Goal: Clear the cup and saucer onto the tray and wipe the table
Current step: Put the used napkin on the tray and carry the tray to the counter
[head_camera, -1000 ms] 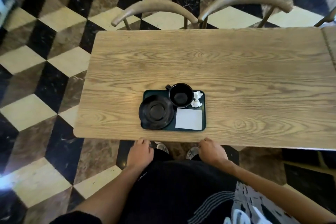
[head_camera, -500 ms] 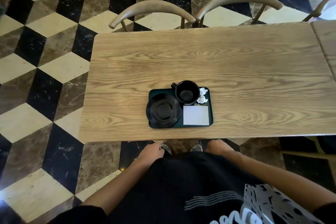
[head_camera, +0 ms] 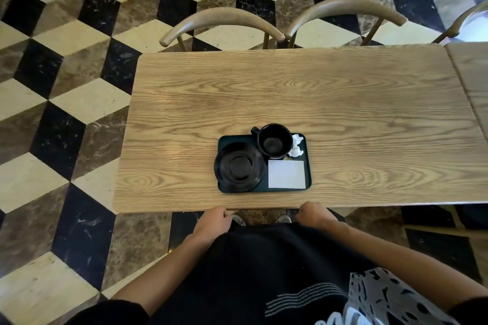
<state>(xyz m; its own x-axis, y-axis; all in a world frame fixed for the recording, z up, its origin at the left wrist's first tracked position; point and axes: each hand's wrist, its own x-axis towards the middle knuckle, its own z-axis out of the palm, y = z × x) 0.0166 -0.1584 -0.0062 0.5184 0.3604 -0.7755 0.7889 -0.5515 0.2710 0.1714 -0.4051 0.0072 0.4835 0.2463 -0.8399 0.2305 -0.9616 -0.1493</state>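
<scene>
A dark green tray (head_camera: pixel 308 166) lies near the front edge of the wooden table (head_camera: pixel 290 92). On it sit a black saucer (head_camera: pixel 239 166) at the left, a black cup (head_camera: pixel 274 142) upright behind it, a crumpled white tissue (head_camera: pixel 296 149) at the back right and a flat white napkin (head_camera: pixel 286 174) at the front right. My left hand (head_camera: pixel 212 221) and my right hand (head_camera: pixel 314 215) hang just below the table's front edge, fingers curled, holding nothing, apart from the tray.
Two wooden chairs (head_camera: pixel 221 24) (head_camera: pixel 343 12) are tucked in at the table's far side. A second table (head_camera: pixel 472 74) adjoins on the right, with another chair (head_camera: pixel 467 20) behind it. The floor is black, cream and brown checked tile (head_camera: pixel 66 100).
Both hands dropped from the table's front edge toward my body, then rose back close to it. The view shifted slightly; tray and dishes stayed put.
</scene>
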